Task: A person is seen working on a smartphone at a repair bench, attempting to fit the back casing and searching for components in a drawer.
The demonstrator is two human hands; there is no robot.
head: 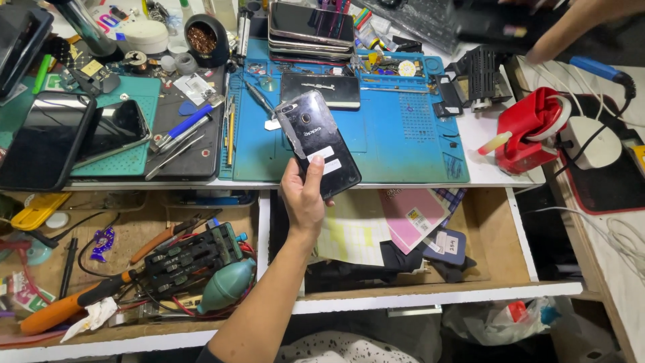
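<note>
My left hand [304,198] holds a black smartphone [317,142] by its lower end, thumb along its left edge and fingers underneath. The phone's glossy back faces up, with white stickers on it, and it tilts toward the upper left above the front edge of a blue work mat [403,138]. My right hand is not in view. Another person's hand [561,37] reaches in from the upper right, near a black holder [480,75].
A stack of phones [311,30] and a dark phone [320,91] lie at the back of the mat. More phones and a tablet [47,141] sit left. A red tape dispenser [527,131] stands right. Open drawers hold a black jig [191,254], a teal blower [225,286] and papers [410,215].
</note>
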